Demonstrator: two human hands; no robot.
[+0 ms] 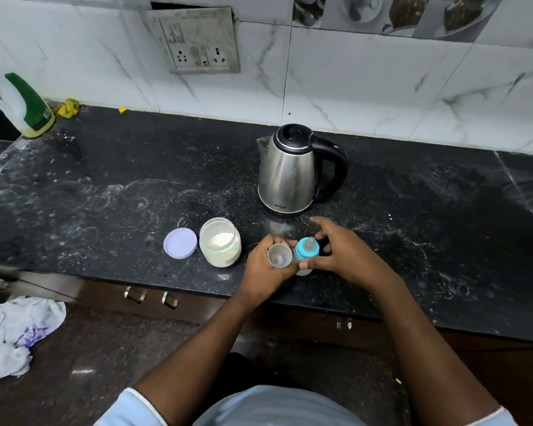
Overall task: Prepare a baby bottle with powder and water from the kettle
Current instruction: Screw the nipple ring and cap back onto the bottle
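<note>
Kitchen worktop [413, 216] of black speckled stone, streaked with white residue, set against a wall of white marbled tiles carrying a switch-and-socket plate [194, 41]. Near the front edge of the worktop, the left hand [265, 269] is curled round a clear domed cap [279, 256], whose open side faces the camera. Just beside it, the right hand [342, 253] grips the baby bottle [306, 249]: the thumb lies against the near side and the fingers wrap the far side. The bottle stands upright on the worktop with its blue collar and teat fitted; its lower body looks whitish, though the contents cannot be made out. The 2 hands touch at the cap.

Left of the hands stands an open jar [219, 245] partly filled with white powder, and its lilac lid [180, 242] lies flat just beside it. Behind the hands stands a steel kettle [290, 170], lid closed, black handle to the right, spout to the left. At the far left corner is a tilted plastic bottle [25, 106] with a green label, with a yellow scrap [68, 107] near it. A crumpled white cloth [16, 333] lies on the floor at lower left.
</note>
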